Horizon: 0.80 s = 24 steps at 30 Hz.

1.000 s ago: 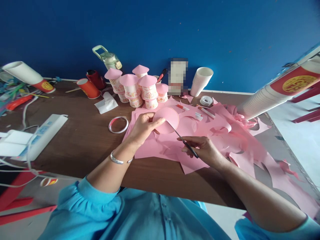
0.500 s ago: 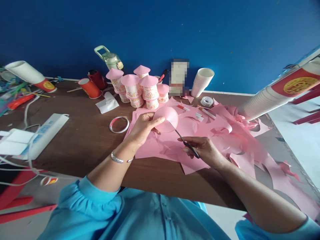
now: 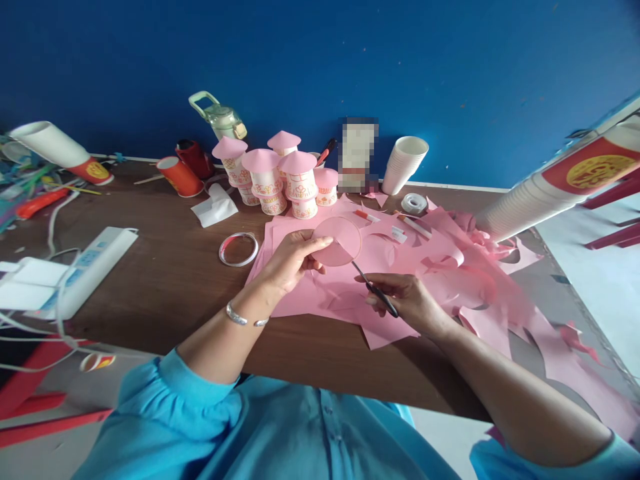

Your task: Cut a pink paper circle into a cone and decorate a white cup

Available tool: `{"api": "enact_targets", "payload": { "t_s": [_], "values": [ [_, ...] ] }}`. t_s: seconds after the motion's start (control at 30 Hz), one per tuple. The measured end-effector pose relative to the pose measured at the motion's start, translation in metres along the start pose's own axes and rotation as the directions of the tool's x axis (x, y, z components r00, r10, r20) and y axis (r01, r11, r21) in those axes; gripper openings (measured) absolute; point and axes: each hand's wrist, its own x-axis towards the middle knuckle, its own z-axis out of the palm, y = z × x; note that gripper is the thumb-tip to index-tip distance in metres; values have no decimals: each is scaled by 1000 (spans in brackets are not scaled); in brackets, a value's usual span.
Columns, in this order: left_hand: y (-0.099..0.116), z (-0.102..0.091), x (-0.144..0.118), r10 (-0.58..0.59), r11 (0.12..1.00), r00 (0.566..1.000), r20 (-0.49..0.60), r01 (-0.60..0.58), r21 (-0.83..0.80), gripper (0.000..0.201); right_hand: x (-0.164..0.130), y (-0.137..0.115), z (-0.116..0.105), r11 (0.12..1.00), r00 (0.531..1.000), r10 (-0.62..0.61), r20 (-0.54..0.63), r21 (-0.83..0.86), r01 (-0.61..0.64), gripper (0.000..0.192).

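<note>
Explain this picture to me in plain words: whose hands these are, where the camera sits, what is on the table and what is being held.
There is no machine here. The camera is worn on a person's head and looks down at their own two bare hands over a brown table. The left hand holds up a pink paper disc. The right hand grips scissors, whose tip meets the disc's lower edge. Under the hands lie pink paper sheets and offcuts. Behind them stands a cluster of paper cups with pink cone roofs, a stack of white cups, a tape roll and a metal ring. A power strip lies at the left.
</note>
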Motion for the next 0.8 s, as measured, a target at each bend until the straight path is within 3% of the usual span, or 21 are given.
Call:
{"api": "enact_targets", "payload": {
  "t_s": [0.8],
  "values": [
    [-1,2,-3,0,1000,1000,-14,0,-2,35,1,4,-1,999,1000,12,11,44,-12,65]
  ]
}}
